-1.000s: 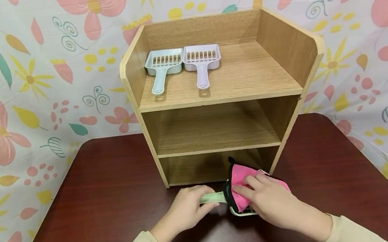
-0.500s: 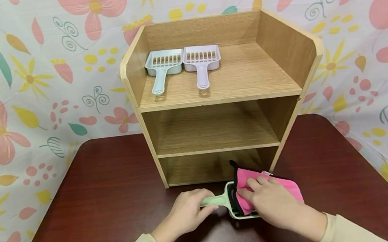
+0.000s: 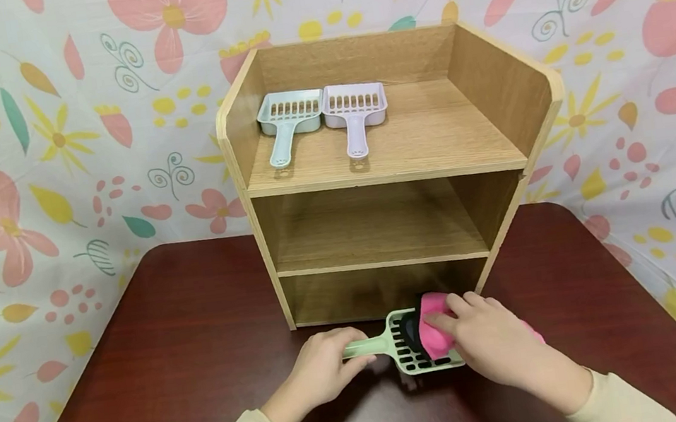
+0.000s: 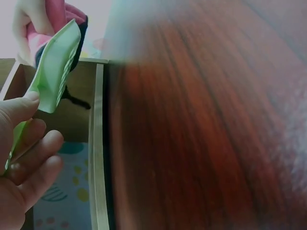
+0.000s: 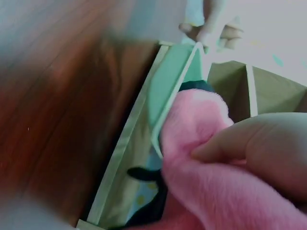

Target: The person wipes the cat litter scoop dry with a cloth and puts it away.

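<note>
Wiping goes best while the left hand (image 3: 323, 370) grips the green scoop (image 3: 416, 347) handle steady. Right hand (image 3: 490, 341) fingers, apparently bunched, pinch the pink cloth (image 3: 435, 323) and should press evenly across the slots.

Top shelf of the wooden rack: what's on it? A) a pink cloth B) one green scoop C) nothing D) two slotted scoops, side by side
D: in the head view two slotted scoops, a pale blue scoop and a lilac scoop, lie side by side on the top shelf, handles toward the camera; the pink cloth and green scoop are down on the table, in the hands.
</note>
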A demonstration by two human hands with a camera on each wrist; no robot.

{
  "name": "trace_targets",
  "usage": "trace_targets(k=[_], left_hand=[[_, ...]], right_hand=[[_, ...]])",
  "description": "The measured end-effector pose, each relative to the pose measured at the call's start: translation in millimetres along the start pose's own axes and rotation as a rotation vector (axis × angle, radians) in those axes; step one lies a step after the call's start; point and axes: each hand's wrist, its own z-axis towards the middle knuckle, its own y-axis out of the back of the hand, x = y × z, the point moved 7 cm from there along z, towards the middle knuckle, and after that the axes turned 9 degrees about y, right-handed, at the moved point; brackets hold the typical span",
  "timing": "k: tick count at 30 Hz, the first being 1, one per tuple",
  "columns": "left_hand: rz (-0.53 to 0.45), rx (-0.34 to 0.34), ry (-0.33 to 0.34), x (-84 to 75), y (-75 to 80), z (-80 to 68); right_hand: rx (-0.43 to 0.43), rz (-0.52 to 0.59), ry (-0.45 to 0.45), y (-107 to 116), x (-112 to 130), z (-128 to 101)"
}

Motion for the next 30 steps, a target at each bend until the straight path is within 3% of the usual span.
trace_targets(k=[7, 13, 21, 30], left_hand=[[-0.030, -0.032, -0.023, -5.0, 2.1, 3.8], [-0.048, -0.057, -0.047, -10.6, 5.3, 4.5], [-0.035, -0.084, -0.069, -10.1, 5.5, 2.0], [-0.036, -0.095, -0.070, -6.8, 7.2, 1.2]], right_hand=[[-0.119, 0.103, 0.030, -1.2, 11.1, 2.6], [-0.182, 0.032, 0.062, -6.5, 21.7, 4.8], [-0.159, -0.021, 0.084, -11.8, 25.0, 6.1], [-0.100, -0.046, 0.034, -14.2, 15.8, 3.8]])
